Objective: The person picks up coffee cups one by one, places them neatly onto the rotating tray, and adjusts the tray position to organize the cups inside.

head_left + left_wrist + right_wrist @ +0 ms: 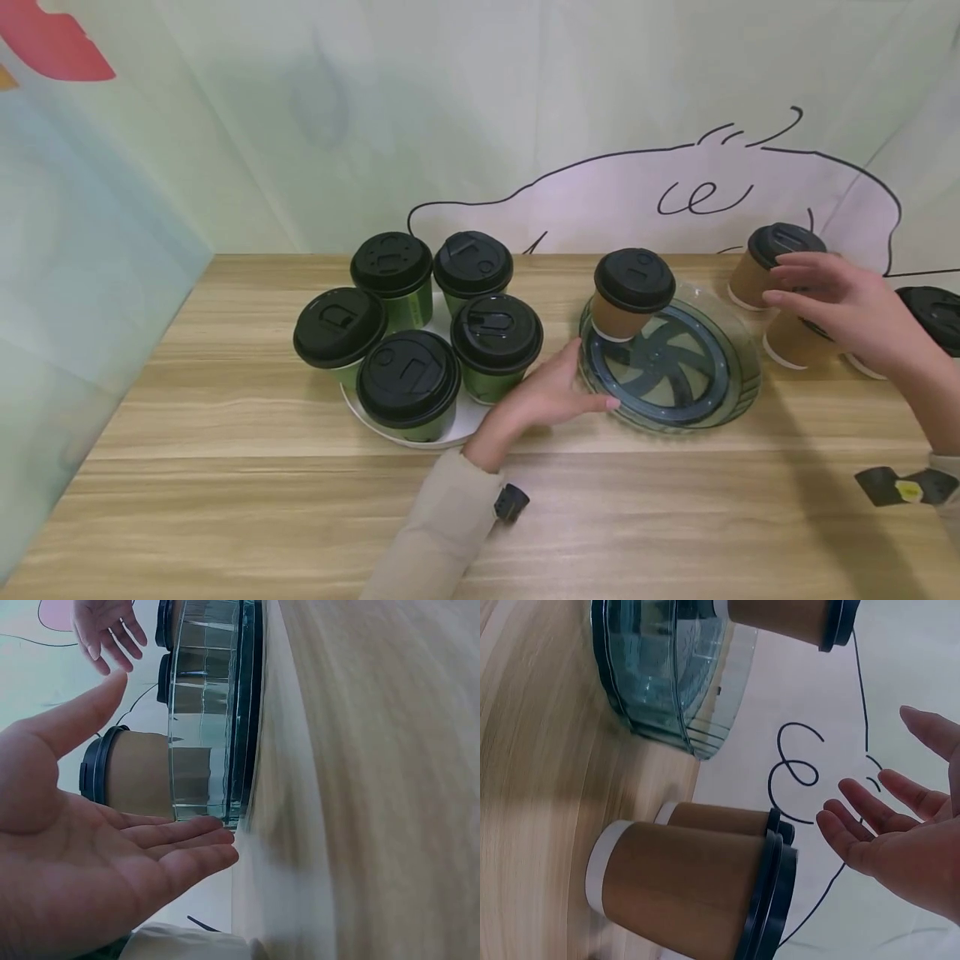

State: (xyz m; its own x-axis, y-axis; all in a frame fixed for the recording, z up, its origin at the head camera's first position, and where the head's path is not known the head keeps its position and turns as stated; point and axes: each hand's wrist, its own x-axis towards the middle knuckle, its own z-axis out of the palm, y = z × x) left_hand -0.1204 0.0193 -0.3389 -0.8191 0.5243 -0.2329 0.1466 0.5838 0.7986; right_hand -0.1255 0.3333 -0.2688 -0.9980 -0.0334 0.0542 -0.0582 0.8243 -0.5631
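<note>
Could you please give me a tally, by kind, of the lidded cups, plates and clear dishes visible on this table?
Lidded cups: 9
White plate: 1
Round clear dish: 1
Total: 11

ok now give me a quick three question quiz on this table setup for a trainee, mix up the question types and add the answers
1. How many green cups are grouped on the white plate?
2. True or false: the right hand is holding something.
3. What stands inside the clear dish, next to which the left hand is placed?

Key:
1. Five.
2. False; it is raised and holds nothing.
3. One brown cup, upright with a black lid on.
</note>
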